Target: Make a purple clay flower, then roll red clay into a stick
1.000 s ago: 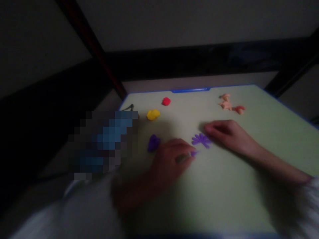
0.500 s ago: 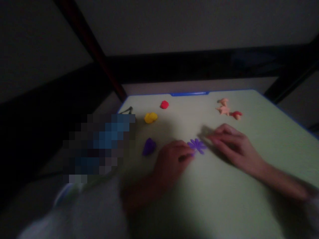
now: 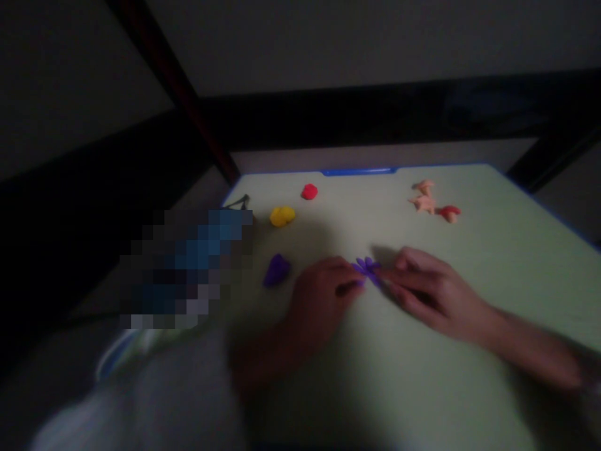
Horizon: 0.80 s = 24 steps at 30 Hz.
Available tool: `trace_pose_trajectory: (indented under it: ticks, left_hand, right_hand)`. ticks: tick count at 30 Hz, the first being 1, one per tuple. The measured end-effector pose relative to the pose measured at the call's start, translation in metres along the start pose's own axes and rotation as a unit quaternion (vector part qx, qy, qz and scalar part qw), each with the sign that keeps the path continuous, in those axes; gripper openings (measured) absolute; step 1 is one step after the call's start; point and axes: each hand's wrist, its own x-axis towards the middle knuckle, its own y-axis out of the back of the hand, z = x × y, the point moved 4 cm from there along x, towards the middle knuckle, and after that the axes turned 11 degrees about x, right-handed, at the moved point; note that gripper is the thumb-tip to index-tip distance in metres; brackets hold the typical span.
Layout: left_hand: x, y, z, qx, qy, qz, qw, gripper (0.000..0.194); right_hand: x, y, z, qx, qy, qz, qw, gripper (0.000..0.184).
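A small purple flower of modelling clay (image 3: 367, 264), with several thin petals, lies on the pale table (image 3: 385, 376) between my hands. My left hand (image 3: 323, 294) is closed in a pinch at the flower's left edge; the fingertips cover that part. From the right, my right hand (image 3: 432, 291) touches the petals with its outstretched index fingertip, the thumb a little apart below. Left of my left hand sits a darker purple lump of clay (image 3: 277, 270). The picture is dim and somewhat blurred.
Yellow clay (image 3: 282, 217) and red clay (image 3: 309, 191) lie further back. At the back right are peach clay shapes (image 3: 424, 203) and a red-capped mushroom shape (image 3: 449, 213). A blurred-out blue patch (image 3: 201, 250) is along the left edge. A blue strip (image 3: 359, 171) marks the far edge.
My right hand has moved left and its index fingertip has come onto the flower. My left hand keeps its pinch at the flower's left side. The view has shifted slightly.
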Motion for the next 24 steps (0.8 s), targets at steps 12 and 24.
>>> trace_pose_trajectory:
  ticks: [12,24]
  left_hand:
    - [0.0,-0.001,0.002,0.02,0.018,-0.035,0.999,0.01]
    - [-0.007,0.01,-0.003,0.04,0.01,-0.041,0.998,0.011]
  right_hand:
    - [0.001,-0.008,-0.001,-0.093,0.009,-0.06,0.994,0.033]
    - [0.001,-0.009,-0.001,-0.103,0.005,-0.068,0.992,0.031]
